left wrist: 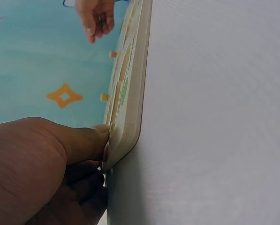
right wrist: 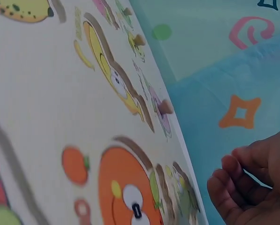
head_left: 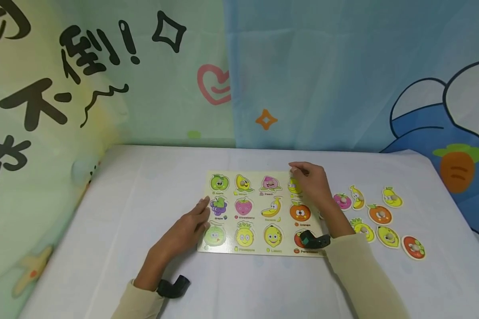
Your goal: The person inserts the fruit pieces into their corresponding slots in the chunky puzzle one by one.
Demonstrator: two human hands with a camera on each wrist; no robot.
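Observation:
A wooden fruit puzzle board (head_left: 259,253) lies flat on the white table. My left hand (head_left: 199,212) rests its straight fingers on the board's left edge beside the grape piece (head_left: 218,206). In the left wrist view my left thumb (left wrist: 90,138) presses on the board's rim (left wrist: 137,84). My right hand (head_left: 299,170) hovers above the board's top right corner with curled fingers, just right of the peach piece (head_left: 269,183). In the right wrist view my right hand (right wrist: 252,187) stays clear of the board (right wrist: 36,93), with nothing plainly between its fingers.
Several loose fruit pieces with knobs, among them an orange (head_left: 380,214) and a persimmon (head_left: 413,247), lie on the table right of the board. Patterned curtains (head_left: 303,79) hang close behind the table. Black wrist straps (head_left: 174,285) sit on both sleeves.

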